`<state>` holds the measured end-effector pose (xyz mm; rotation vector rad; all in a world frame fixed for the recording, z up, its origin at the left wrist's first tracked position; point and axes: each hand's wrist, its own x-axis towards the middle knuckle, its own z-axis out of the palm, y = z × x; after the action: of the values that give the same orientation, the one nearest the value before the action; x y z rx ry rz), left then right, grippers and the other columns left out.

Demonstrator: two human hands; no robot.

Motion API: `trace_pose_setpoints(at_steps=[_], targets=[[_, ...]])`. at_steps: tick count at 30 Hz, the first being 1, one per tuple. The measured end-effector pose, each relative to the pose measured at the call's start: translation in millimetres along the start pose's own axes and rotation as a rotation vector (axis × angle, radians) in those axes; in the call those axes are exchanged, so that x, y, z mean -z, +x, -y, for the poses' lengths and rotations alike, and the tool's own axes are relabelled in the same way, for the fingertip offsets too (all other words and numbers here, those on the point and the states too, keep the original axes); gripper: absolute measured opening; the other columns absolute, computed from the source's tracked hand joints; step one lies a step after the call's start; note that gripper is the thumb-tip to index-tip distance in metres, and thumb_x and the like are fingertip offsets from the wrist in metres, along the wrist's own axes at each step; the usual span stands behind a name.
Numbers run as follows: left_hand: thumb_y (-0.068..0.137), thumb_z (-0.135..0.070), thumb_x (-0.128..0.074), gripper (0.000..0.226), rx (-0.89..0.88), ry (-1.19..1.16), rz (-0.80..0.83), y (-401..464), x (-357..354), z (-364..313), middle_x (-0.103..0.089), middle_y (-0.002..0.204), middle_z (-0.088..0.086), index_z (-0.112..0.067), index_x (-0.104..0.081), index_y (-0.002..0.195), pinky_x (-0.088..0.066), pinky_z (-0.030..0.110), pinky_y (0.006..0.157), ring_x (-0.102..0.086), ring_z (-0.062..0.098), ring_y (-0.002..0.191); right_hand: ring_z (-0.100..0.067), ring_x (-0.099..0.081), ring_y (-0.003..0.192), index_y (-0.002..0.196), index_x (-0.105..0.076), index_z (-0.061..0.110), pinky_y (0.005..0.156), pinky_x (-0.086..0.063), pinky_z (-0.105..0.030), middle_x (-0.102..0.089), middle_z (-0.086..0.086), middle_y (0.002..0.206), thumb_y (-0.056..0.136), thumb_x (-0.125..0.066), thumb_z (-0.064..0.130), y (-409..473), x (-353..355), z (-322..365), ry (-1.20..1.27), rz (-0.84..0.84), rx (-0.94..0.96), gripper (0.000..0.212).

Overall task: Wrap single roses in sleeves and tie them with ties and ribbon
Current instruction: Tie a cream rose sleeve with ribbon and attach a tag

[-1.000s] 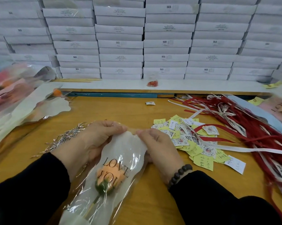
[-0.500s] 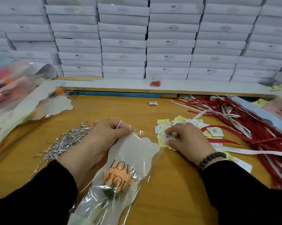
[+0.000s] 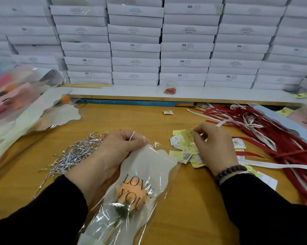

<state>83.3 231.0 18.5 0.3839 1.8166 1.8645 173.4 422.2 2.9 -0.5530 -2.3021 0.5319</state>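
L hand [image 3: 113, 152] pinches sleeve [image 3: 145, 167] top w/ rose [image 3: 131, 197] inside; R hand [image 3: 214, 147] pinches a yellow tag [image 3: 186, 137] on table [image 3: 193, 200].

We see a yellow wooden table [image 3: 193, 200] bearing, at near centre, a sleeved orange rose [image 3: 131, 195]; to its left a heap of silver wire ties [image 3: 75, 154]; to its right scattered yellow and white paper tags [image 3: 184, 149]; at far right red and white ribbons [image 3: 281, 138]; at far left a pile of wrapped roses [image 3: 25, 106]. Behind, a white shelf [image 3: 219, 96] carries stacked white boxes [image 3: 184, 50].
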Motion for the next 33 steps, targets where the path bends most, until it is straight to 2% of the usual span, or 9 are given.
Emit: trace_pose_setpoints(at_steps=[3, 5, 12, 15, 17, 21, 26, 30, 33], targets=[[0.080, -0.001, -0.065, 0.017, 0.003, -0.005, 0.002, 0, 0, 0, -0.067, 0.068, 0.017, -0.004, -0.065, 0.064, -0.054, 0.027, 0.052, -0.061, 0.021, 0.051, -0.006, -0.062, 0.061, 0.079, -0.063, 0.017, 0.053, -0.045, -0.018, -0.063, 0.002, 0.075, 0.089, -0.058, 0.013, 4, 2, 5, 0.420, 0.054, -0.197, 0.011], [0.080, -0.001, -0.066, 0.020, -0.001, 0.003, 0.005, 0, 0, 0, -0.067, 0.067, 0.017, -0.006, -0.066, 0.061, -0.054, 0.028, 0.052, -0.061, 0.021, 0.051, -0.001, -0.062, 0.051, 0.077, -0.062, 0.017, 0.048, -0.044, -0.011, -0.065, -0.001, 0.069, 0.087, -0.060, 0.008, 3, 4, 12, 0.642, 0.109, -0.272, 0.013], [0.079, -0.002, -0.067, 0.014, -0.003, 0.013, 0.028, 2, 0, 1, -0.067, 0.071, 0.018, -0.004, -0.067, 0.065, -0.055, 0.030, 0.057, -0.062, 0.023, 0.054, -0.001, -0.058, 0.051, 0.082, -0.066, 0.017, 0.052, -0.048, -0.011, -0.067, 0.008, 0.060, 0.083, -0.062, -0.003, -3, 4, 44, 0.985, 0.236, -0.287, 0.020], [0.078, -0.003, -0.067, 0.007, -0.002, 0.012, 0.035, 1, 0, 1, -0.066, 0.078, 0.023, 0.000, -0.065, 0.072, -0.053, 0.037, 0.068, -0.060, 0.028, 0.062, -0.001, -0.056, 0.051, 0.080, -0.066, 0.019, 0.054, -0.047, -0.011, -0.064, 0.011, 0.056, 0.083, -0.062, -0.003, -5, 0, 57, 1.007, 0.279, -0.255, 0.023], [0.079, -0.002, -0.067, 0.006, -0.007, 0.021, 0.031, 2, 0, 1, -0.066, 0.083, 0.026, 0.000, -0.066, 0.074, -0.051, 0.041, 0.073, -0.060, 0.030, 0.067, 0.000, -0.056, 0.051, 0.082, -0.066, 0.018, 0.052, -0.045, -0.011, -0.064, 0.008, 0.062, 0.084, -0.062, -0.002, -6, -1, 65, 0.983, 0.311, -0.214, 0.021], [0.077, -0.001, -0.068, 0.004, -0.029, 0.004, 0.022, 2, -2, 2, -0.067, 0.073, 0.018, 0.000, -0.066, 0.073, -0.051, 0.036, 0.067, -0.060, 0.026, 0.059, 0.001, -0.056, 0.049, 0.078, -0.062, 0.015, 0.045, -0.042, -0.011, -0.062, 0.001, 0.063, 0.081, -0.067, 0.001, -2, -2, 77, 0.975, 0.282, -0.165, 0.015], [0.070, -0.002, -0.071, 0.013, -0.052, -0.069, -0.005, 1, -5, 5, -0.068, 0.083, 0.021, -0.002, -0.070, 0.082, -0.050, 0.040, 0.073, -0.062, 0.030, 0.071, 0.002, -0.058, 0.052, 0.076, -0.063, 0.012, 0.050, -0.043, -0.008, -0.066, -0.002, 0.069, 0.083, -0.065, 0.003, -3, -13, 87, 0.962, 0.344, -0.133, 0.011], [0.073, -0.001, -0.071, 0.005, -0.045, -0.038, 0.026, 1, -4, 5, -0.067, 0.078, 0.022, -0.003, -0.072, 0.076, -0.047, 0.036, 0.066, -0.059, 0.029, 0.067, -0.003, -0.061, 0.070, 0.075, -0.061, 0.016, 0.059, -0.049, -0.010, -0.065, 0.001, 0.079, 0.086, -0.062, 0.008, -5, -25, 80, 0.782, 0.388, -0.124, 0.014], [0.076, 0.003, -0.068, 0.011, -0.045, -0.006, 0.065, 3, -3, 6, -0.069, 0.080, 0.022, -0.002, -0.073, 0.084, -0.051, 0.035, 0.065, -0.063, 0.028, 0.064, -0.004, -0.054, 0.064, 0.079, -0.060, 0.017, 0.056, -0.041, -0.015, -0.066, -0.002, 0.083, 0.088, -0.061, 0.013, -4, -27, 73, 0.682, 0.425, -0.147, 0.010]])
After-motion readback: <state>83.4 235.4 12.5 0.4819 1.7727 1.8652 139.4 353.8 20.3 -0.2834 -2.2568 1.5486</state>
